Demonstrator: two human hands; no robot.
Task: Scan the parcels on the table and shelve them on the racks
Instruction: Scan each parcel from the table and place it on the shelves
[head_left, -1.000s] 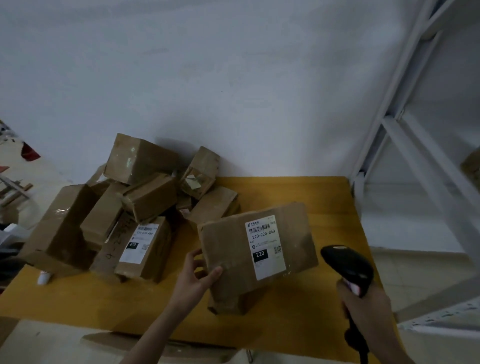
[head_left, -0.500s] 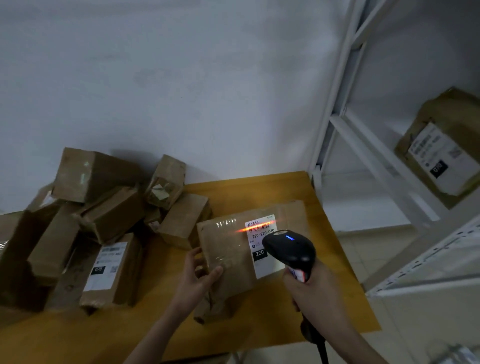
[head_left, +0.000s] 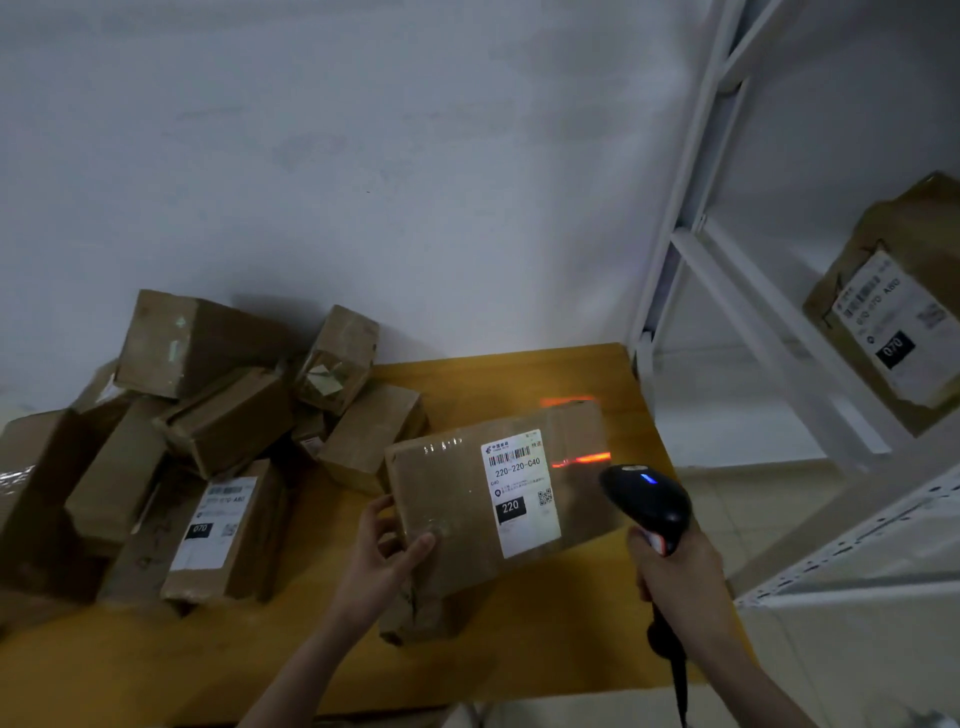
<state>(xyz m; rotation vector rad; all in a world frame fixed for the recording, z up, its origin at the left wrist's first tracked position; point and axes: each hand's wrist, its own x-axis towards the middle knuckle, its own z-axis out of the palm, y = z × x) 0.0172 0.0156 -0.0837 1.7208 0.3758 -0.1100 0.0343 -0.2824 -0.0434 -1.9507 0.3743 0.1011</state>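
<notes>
A brown cardboard parcel (head_left: 457, 514) with a white label reading 220-220-C40 stands tilted on the yellow table (head_left: 519, 374). My left hand (head_left: 387, 558) grips its lower left corner, thumb on the front face. My right hand (head_left: 675, 577) holds a black barcode scanner (head_left: 647, 501) with a blue light lit, just right of the parcel. The scanner's orange beam falls on the parcel's right edge, beside the label.
A heap of several brown parcels (head_left: 208, 431) fills the table's left half, one with a 070 label (head_left: 213, 525). A white metal rack (head_left: 753, 312) stands to the right, with a labelled 070 parcel (head_left: 898, 312) on a shelf. A white wall is behind.
The scanner came in from the right and lit up over the label, then pulled back to the right, so its beam has slid off the barcode onto the parcel's right edge.
</notes>
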